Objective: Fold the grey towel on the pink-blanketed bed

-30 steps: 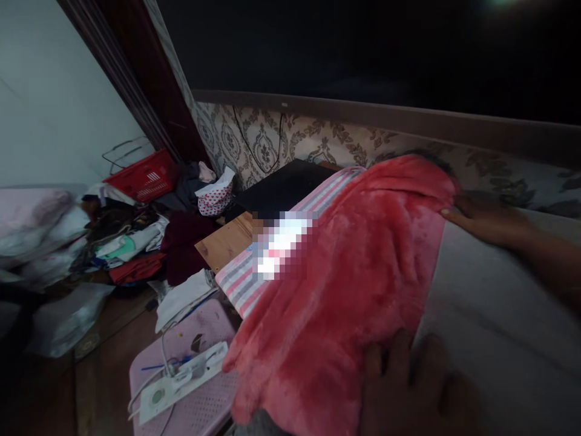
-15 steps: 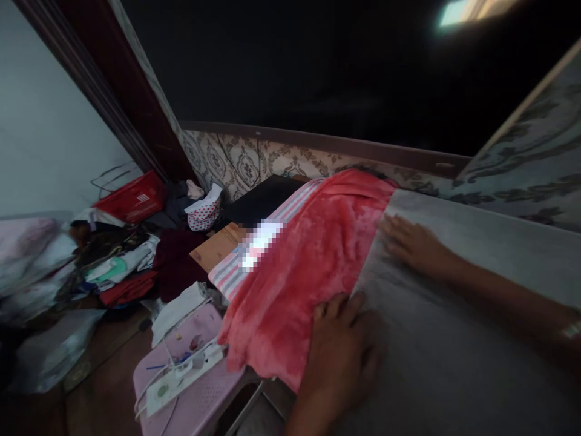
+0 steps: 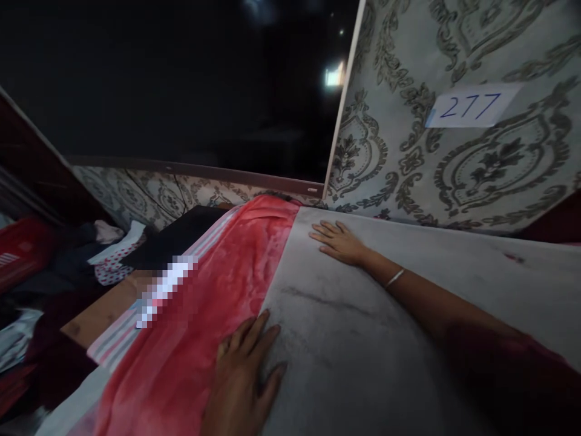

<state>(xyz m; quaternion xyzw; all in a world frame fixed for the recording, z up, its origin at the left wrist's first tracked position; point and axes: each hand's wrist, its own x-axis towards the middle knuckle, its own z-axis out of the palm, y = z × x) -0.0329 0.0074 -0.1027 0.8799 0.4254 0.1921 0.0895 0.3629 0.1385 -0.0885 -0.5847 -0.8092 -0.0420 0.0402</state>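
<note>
A grey-white cloth [image 3: 327,315] covers the surface before me, with a few shallow creases in it. Along its left edge lies a red plush blanket [image 3: 218,284], and a striped cloth [image 3: 113,342] in pink, grey and white shows from under that. My left hand [image 3: 247,369] rests flat where the red and grey-white cloths meet, fingers stretched out. Farther back, my right hand [image 3: 338,243] lies palm down on the grey-white cloth near the wall, its fingers spread. Neither hand grips anything.
A large black screen [image 3: 204,91] hangs on the patterned wall [image 3: 390,188], which bears a paper marked 277 [image 3: 472,108]. To the left are a wooden board [image 3: 100,309], a black flat item [image 3: 177,233], a heart-patterned cloth [image 3: 113,266] and a red bag [image 3: 22,254].
My view has swung to the right, bringing the numbered paper into sight. My right hand has moved off the red blanket's edge onto the grey-white cloth. My left hand stays at the cloths' boundary.
</note>
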